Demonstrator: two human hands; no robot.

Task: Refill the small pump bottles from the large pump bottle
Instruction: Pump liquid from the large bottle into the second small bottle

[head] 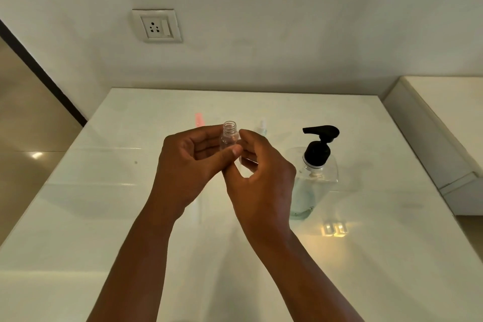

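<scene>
**Open small bottle held over the table's middle**

Your left hand (188,162) grips the small clear bottle (229,136) upright, neck uncapped, thumb across its front. Your right hand (258,178) pinches the same bottle from the other side — both above the table (104,217) centre. The large pump bottle (313,172) stands just right, toward the right edge.

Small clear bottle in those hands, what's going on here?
A person holds a small clear plastic bottle upright above the glossy white table, its threaded neck open with no pump on it. The left hand grips its side; the right hand pinches it too. The large clear bottle with the black pump stands untouched on the right.
</scene>
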